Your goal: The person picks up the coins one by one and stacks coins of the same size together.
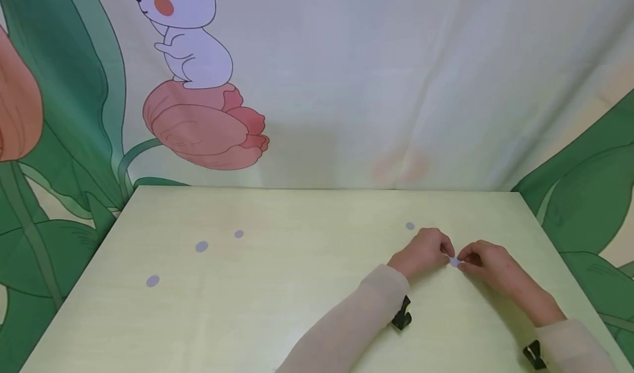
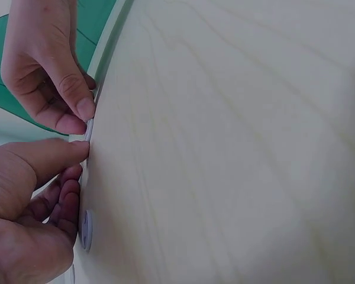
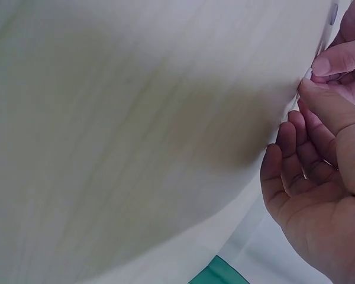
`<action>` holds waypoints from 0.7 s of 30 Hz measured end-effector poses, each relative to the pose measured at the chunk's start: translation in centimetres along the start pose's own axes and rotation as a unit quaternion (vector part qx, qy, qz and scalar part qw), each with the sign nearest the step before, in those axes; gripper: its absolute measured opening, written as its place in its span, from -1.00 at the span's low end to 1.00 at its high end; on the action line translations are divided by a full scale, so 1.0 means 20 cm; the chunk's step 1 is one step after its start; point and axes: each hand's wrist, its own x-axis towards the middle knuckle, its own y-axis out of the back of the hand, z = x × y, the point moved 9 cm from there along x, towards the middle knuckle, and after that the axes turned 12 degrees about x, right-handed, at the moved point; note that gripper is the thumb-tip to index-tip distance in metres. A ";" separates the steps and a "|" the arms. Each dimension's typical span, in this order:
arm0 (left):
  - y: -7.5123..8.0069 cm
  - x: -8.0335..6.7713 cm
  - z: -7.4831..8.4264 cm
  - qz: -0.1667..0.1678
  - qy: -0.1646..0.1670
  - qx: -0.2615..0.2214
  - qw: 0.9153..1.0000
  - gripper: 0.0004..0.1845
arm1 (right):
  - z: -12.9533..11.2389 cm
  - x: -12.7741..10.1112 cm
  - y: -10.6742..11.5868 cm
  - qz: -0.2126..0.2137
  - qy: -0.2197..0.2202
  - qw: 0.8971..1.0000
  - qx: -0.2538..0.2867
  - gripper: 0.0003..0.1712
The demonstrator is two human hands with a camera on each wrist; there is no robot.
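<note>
Pale yellow-green desk (image 1: 297,285), backed by a printed cloth with a white rabbit (image 1: 185,37) sitting on a pink tulip (image 1: 203,125) and big green leaves at both sides.

On the right half of the desk, a little in from the right edge and about midway between near and far edges, lies a small grey-lilac disc (image 1: 454,261). It is round and flat, so it has no long axis to speak of. It sits directly between the two hands — the left hand (image 1: 425,253) on its left, the right hand (image 1: 487,267) on its right, both equally close, fingertips meeting over it.

The left wrist view shows the disc (image 2: 89,129) edge-on, with the right hand's index finger and thumb pressed to it from one side and the left thumb (image 2: 53,155) touching it from the other. Both hands have their fingers curled in narrowly, pinching at the disc's rim; whether it is lifted off the desk or flat on it I cannot tell.

A second disc (image 1: 410,226) lies just beyond the left hand, toward the far edge. Three more discs (image 1: 201,246) are spread well apart across the left half of the desk. Cream sleeves (image 1: 346,329) cover both forearms, each with a black clip (image 1: 402,315) at the wrist.
</note>
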 end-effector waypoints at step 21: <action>0.00 -0.02 0.03 -0.014 0.055 0.071 0.996 -0.93 | -0.02 0.00 0.00 -0.005 -0.014 1.000 -0.002 -0.87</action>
